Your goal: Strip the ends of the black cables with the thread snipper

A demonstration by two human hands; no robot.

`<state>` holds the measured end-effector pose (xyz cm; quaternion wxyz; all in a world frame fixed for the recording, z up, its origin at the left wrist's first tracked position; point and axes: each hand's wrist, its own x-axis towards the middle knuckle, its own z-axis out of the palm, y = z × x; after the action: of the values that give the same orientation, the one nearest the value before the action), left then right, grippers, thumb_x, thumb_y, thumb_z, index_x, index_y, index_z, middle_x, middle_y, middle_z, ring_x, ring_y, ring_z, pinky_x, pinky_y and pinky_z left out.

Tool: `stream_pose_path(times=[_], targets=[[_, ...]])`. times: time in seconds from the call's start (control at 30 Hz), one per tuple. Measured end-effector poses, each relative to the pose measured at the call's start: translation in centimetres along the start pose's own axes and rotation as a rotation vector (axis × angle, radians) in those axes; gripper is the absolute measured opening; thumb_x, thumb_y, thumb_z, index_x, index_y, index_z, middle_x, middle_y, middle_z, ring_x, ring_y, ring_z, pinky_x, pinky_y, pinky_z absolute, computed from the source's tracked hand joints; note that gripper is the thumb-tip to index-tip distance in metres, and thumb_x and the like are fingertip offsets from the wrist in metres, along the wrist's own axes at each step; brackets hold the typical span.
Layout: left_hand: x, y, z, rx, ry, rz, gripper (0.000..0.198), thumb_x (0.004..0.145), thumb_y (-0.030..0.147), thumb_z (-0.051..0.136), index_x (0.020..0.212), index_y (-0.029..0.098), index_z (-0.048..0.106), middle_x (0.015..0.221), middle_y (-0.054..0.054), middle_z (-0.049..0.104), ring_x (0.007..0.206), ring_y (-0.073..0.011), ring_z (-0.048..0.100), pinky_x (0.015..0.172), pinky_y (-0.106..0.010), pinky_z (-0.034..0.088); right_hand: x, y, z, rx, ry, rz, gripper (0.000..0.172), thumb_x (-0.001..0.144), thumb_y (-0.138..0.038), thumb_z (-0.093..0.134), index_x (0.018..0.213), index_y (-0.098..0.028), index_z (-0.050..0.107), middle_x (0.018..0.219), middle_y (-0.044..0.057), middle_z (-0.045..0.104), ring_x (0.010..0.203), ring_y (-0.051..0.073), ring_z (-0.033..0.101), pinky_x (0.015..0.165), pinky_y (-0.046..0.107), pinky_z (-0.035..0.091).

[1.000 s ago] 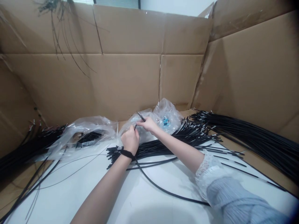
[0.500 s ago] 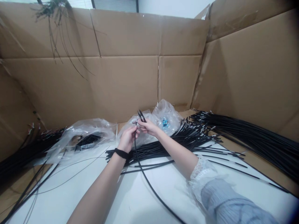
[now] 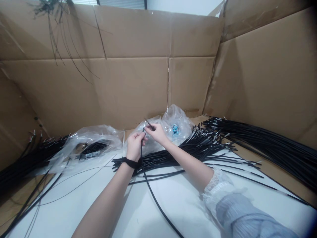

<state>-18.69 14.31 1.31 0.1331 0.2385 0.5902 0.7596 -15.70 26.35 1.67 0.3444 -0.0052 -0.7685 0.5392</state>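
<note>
My left hand [image 3: 135,145] is closed round a black cable [image 3: 151,191] just below its upper end. From there the cable curves down to the bottom edge. My right hand [image 3: 156,133] meets it at that end, its thumb and fingers closed on a slim dark two-pronged hand tool [image 3: 150,125], whose exact kind I cannot make out. The tool's point sticks up past the fingers. The fingers partly hide the cable tip. Beneath both forearms lies a bundle of black cables [image 3: 160,158] with light-coloured ends.
Clear plastic bags [image 3: 177,115] stand behind my hands, one with small blue pieces [image 3: 175,129]. Another bag [image 3: 99,134] at left covers dark items. More black cables lie at far right [image 3: 247,138] and far left [image 3: 32,155]. Cardboard walls [image 3: 133,89] enclose the white tabletop [image 3: 81,195].
The two-pronged tool has turned in my right hand and now leans left, its prongs looking closer together. My left hand still grips the cable, having shifted slightly.
</note>
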Motion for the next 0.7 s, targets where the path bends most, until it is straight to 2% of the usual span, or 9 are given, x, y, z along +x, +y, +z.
stream_pose_path(times=[0.17,0.33,0.47,0.57,0.7], targets=[[0.0,-0.3,0.1,0.166,0.103,0.071,0.017,0.068,0.026,0.058,0.059,0.013,0.052,0.05,0.0,0.057,0.038,-0.0058,0.041,0.043,-0.02,0.03,-0.6,-0.3,0.5,-0.149,0.002,-0.13,0.015,0.074,-0.024,0.052,0.068,-0.012,0.058,0.063,0.0,0.054,0.061,0.01,0.043,0.059,0.021,0.032],[0.2,-0.8,0.0,0.275,0.116,0.083,0.016,0.07,0.027,0.056,0.061,0.015,0.052,0.051,0.0,0.057,0.04,-0.0085,0.043,0.046,-0.022,0.032,-0.2,0.0,0.3,-0.223,-0.048,-0.178,0.019,0.079,-0.026,0.049,0.07,-0.011,0.056,0.064,0.001,0.054,0.061,0.01,0.046,0.058,0.021,0.034],[-0.2,-0.7,0.0,0.343,0.124,0.08,0.015,0.069,0.023,0.055,0.057,0.015,0.053,0.048,0.001,0.054,0.046,-0.0104,0.045,0.051,-0.023,0.031,-0.3,0.8,0.1,-0.319,-0.092,-0.214,0.011,0.079,-0.017,0.047,0.076,-0.013,0.057,0.072,0.003,0.058,0.067,0.012,0.049,0.064,0.021,0.036],[-0.2,-0.7,-0.1,0.343,0.069,0.026,0.021,0.071,0.025,0.055,0.052,0.015,0.053,0.044,0.001,0.049,0.044,-0.0094,0.042,0.05,-0.022,0.029,-0.5,1.7,-0.3,-0.397,-0.114,-0.194,0.013,0.076,-0.013,0.048,0.082,-0.014,0.059,0.076,0.004,0.061,0.07,0.014,0.052,0.067,0.023,0.037],[0.4,-0.6,-0.7,0.255,-0.104,-0.16,0.025,0.072,0.032,0.053,0.059,0.012,0.06,0.046,0.0,0.05,0.039,-0.0076,0.041,0.042,-0.02,0.027,-0.6,2.4,-0.4,-0.453,-0.095,-0.14,0.014,0.075,-0.014,0.047,0.084,-0.013,0.059,0.075,0.005,0.06,0.069,0.014,0.051,0.065,0.023,0.037]])
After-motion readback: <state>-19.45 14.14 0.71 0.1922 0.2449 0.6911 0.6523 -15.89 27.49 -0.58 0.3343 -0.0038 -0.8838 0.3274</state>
